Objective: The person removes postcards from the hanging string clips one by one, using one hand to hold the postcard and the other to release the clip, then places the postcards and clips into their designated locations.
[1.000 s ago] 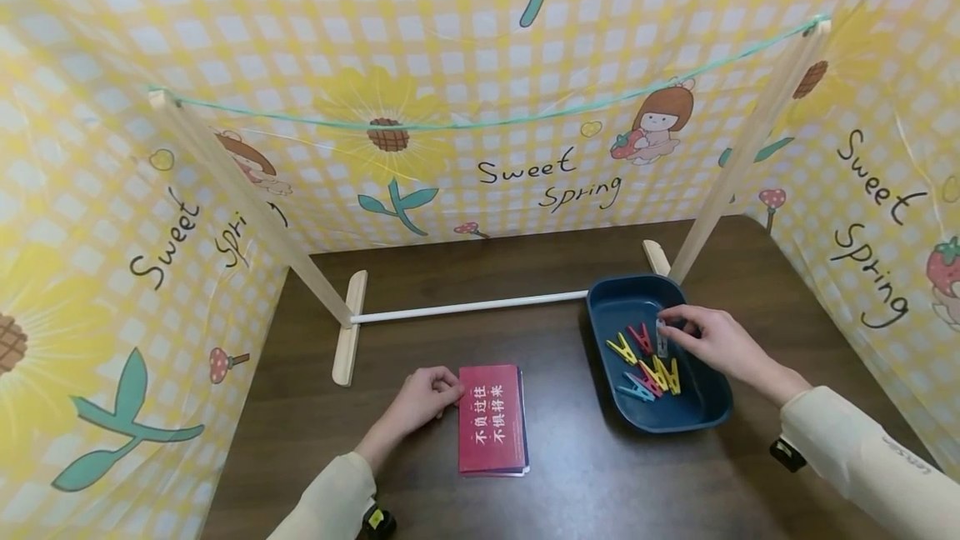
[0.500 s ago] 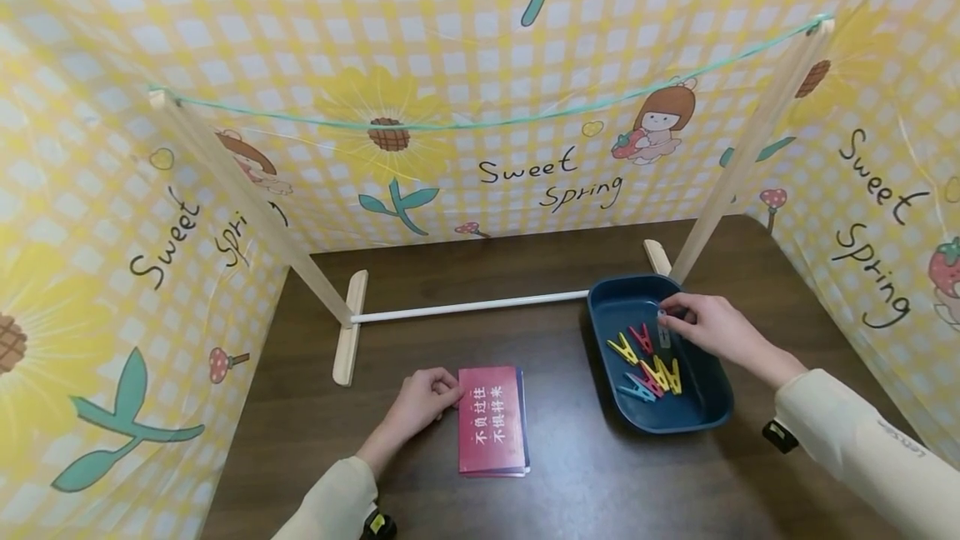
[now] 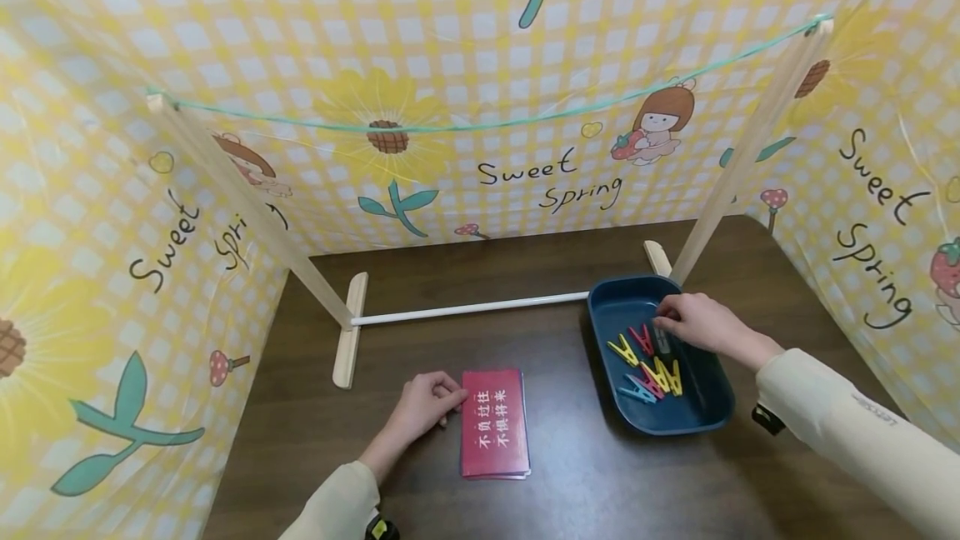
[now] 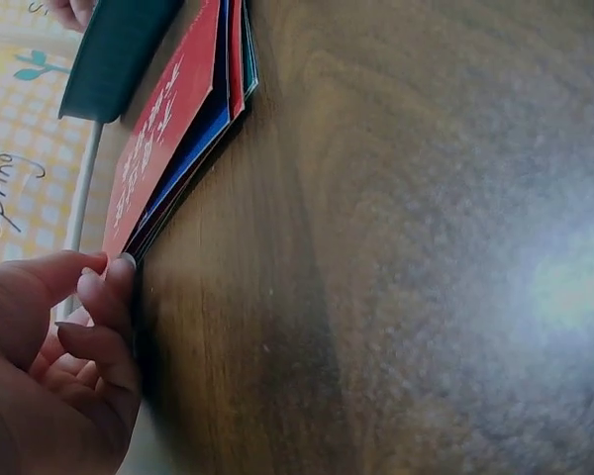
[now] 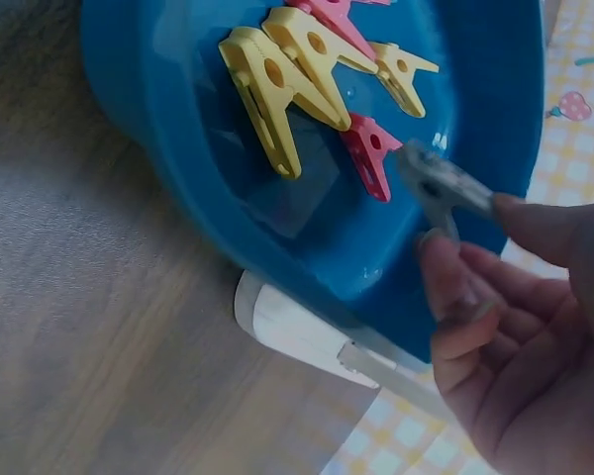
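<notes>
My left hand (image 3: 423, 407) pinches the left edge of a red card (image 3: 492, 423) with white Chinese characters, thumb above and index fingertip at the underside in the left wrist view. This card tops a small stack, whose blue card (image 4: 190, 148) and other coloured edges show below it. At the right, my right hand (image 3: 701, 323) is over the dark blue tray (image 3: 637, 419). Between its thumb and fingers it holds a grey, see-through clothespin (image 5: 444, 183), jaw end pointing down toward the tray. Yellow clothespins (image 5: 267, 89) and red clothespins (image 5: 369, 153) lie in the tray.
Blue clothespins (image 3: 637, 390) lie in the tray too. Behind stands a wooden frame with a left post (image 3: 247, 207), a right post (image 3: 750, 148) and a white bottom rod (image 3: 472, 307). A green string (image 3: 465, 125) sags between the post tops. Patterned cloth (image 3: 480, 48) surrounds the table.
My right hand and forearm have shifted slightly left over the tray, with the grey clothespin still held. The red card has slid slightly right with my left hand at its edge.
</notes>
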`<state>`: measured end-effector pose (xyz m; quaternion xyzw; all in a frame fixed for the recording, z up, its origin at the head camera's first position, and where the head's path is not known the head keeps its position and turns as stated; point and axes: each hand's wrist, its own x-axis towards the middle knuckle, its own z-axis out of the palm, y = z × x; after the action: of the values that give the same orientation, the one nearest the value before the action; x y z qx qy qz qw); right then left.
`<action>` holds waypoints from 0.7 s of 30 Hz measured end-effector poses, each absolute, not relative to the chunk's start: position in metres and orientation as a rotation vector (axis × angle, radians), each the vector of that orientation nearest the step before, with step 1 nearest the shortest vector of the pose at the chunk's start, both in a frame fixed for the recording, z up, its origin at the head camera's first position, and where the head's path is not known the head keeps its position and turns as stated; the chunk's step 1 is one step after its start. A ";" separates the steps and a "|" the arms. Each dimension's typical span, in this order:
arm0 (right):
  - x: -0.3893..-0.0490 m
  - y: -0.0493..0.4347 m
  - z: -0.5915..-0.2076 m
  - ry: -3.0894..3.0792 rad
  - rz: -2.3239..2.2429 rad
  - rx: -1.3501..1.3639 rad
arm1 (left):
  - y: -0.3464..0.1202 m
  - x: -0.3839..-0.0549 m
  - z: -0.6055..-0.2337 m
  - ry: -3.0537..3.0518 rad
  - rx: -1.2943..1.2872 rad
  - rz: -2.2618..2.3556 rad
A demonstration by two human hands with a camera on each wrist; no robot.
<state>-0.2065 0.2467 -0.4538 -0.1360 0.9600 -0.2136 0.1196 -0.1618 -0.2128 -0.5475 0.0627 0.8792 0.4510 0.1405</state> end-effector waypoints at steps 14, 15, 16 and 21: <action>-0.222 0.233 -0.459 2.692 -0.519 -0.183 | -0.216 -0.161 -0.546 2.500 0.231 1.247; -0.223 0.233 -0.460 2.688 -0.506 -0.184 | -0.216 -0.162 -0.546 2.499 0.230 1.252; -0.224 0.232 -0.460 2.684 -0.492 -0.183 | -0.216 -0.161 -0.546 2.498 0.227 1.259; -0.227 0.228 -0.465 2.677 -0.446 -0.161 | -0.216 -0.160 -0.547 2.487 0.208 1.282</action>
<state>-0.2268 0.2281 -0.4653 -0.0580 0.9627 -0.1605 0.2098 -0.1597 -0.2160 -0.5471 0.0732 0.8739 0.4506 0.1671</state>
